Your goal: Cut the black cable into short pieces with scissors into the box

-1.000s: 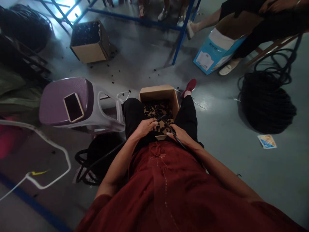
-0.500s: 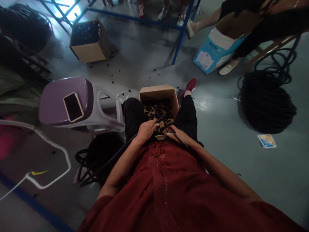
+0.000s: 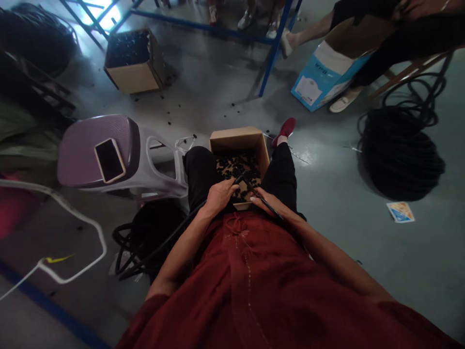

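Gripping left hand [image 3: 221, 195]: our fingers are clamped together around a black tube [image 3: 240, 179] close to its end.
Right hand [image 3: 268, 199]: our fingers are closed on a thin dark tool [image 3: 273, 210], its tip right by the tube's end; whether the two touch, we cannot tell.
Black tube: its end is above the cardboard box [image 3: 236, 140], between far and near edges, slightly toward the right edge; the rest runs back past our left forearm toward a dark coil [image 3: 156, 220].
Cardboard box: it sits between our knees, short black pieces [image 3: 242, 159] scattered inside.
Pieces done: many, we judge, though bare cardboard shows between them toward the near edge.
Tube left: a long unbroken length plus the coil, so we judge plenty remains.
Purple stool [image 3: 78, 145]: a phone [image 3: 110, 160] lies toward its near edge.
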`<state>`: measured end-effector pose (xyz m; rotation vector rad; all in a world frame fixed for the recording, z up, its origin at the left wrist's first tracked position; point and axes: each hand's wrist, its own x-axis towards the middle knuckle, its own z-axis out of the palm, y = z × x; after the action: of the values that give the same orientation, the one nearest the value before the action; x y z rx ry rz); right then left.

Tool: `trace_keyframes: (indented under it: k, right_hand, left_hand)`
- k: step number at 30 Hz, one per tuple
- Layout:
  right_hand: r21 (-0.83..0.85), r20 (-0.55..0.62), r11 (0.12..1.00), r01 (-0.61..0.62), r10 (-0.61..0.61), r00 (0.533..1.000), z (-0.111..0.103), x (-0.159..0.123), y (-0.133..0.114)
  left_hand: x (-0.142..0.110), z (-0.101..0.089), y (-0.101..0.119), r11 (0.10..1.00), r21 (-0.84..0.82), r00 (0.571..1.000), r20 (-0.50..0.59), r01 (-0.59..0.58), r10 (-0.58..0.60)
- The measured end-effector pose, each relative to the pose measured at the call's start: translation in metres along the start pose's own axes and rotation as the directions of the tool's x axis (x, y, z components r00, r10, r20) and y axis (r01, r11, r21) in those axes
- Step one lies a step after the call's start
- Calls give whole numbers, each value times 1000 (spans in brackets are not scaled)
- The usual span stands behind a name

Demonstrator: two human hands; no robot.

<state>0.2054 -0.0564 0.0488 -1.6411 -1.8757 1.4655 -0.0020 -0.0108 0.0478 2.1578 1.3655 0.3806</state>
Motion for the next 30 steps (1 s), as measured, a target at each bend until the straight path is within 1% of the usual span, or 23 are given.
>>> trace_keyframes:
  k: [5, 10, 12, 13, 14, 15, 17, 18, 19, 20, 21, 22, 23, 24, 25, 26, 28, 30]
  right_hand:
    - [-147, -44, 989, -34, 28, 999, -2, -2, 1]
    - [-198, -76, 979, -41, 26, 997, 2, -1, 6]
    - [-205, -86, 978, -33, 15, 996, 3, -2, 8]
    - [-208, -93, 978, -23, 4, 996, 3, -2, 8]
    - [-212, -99, 977, -7, -14, 995, 3, -2, 9]
    - [-217, -104, 976, 16, -39, 994, 3, -2, 9]
    - [-226, -107, 971, 76, -103, 989, 2, -3, 8]
    - [-232, -107, 967, 105, -132, 985, 2, -4, 7]
    - [-238, -108, 963, 129, -158, 982, 1, -4, 6]
    - [-243, -111, 959, 145, -176, 978, 1, -4, 5]
    - [-248, -113, 957, 153, -185, 976, 0, -4, 3]
    - [-251, -115, 955, 155, -188, 975, 0, -4, 2]
    - [-254, -114, 955, 151, -184, 976, -1, -3, 2]
    - [-254, -109, 956, 144, -176, 978, -1, -3, 1]
    - [-252, -102, 958, 135, -165, 981, -1, -2, 1]
    - [-245, -93, 962, 124, -150, 984, -1, -1, 1]
    - [-222, -71, 970, 100, -118, 990, -1, 0, 2]
    - [-197, -52, 977, 77, -89, 995, -2, 1, 2]
  left_hand:
    - [-1, 2, -4, 1000, -31, 1000, 24, 7, -6]
    - [-1, 1, -3, 993, -110, 999, 31, 36, -32]
    - [1, -5, -1, 977, -195, 994, 75, 88, -75]
    - [2, -9, 0, 957, -262, 987, 131, 127, -95]
    - [3, -14, 1, 924, -342, 973, 209, 171, -102]
    - [4, -19, 1, 876, -430, 949, 301, 219, -90]
    - [6, -28, 1, 730, -598, 880, 475, 331, -10]
    - [6, -31, 1, 639, -665, 848, 529, 386, 39]
    - [6, -33, 1, 544, -717, 826, 559, 436, 75]
    - [5, -33, 1, 453, -755, 816, 570, 475, 94]
    - [4, -32, 0, 375, -782, 818, 567, 498, 94]
    - [3, -31, 0, 319, -801, 828, 555, 506, 80]
    - [2, -29, 0, 284, -815, 840, 540, 505, 57]
    - [1, -26, 0, 271, -824, 851, 524, 497, 32]
    - [0, -24, 0, 277, -828, 861, 509, 487, 7]
    - [0, -23, 1, 304, -826, 869, 494, 475, -18]
    - [0, -20, 2, 413, -796, 885, 461, 442, -59]
    - [0, -19, 4, 571, -723, 906, 414, 389, -93]
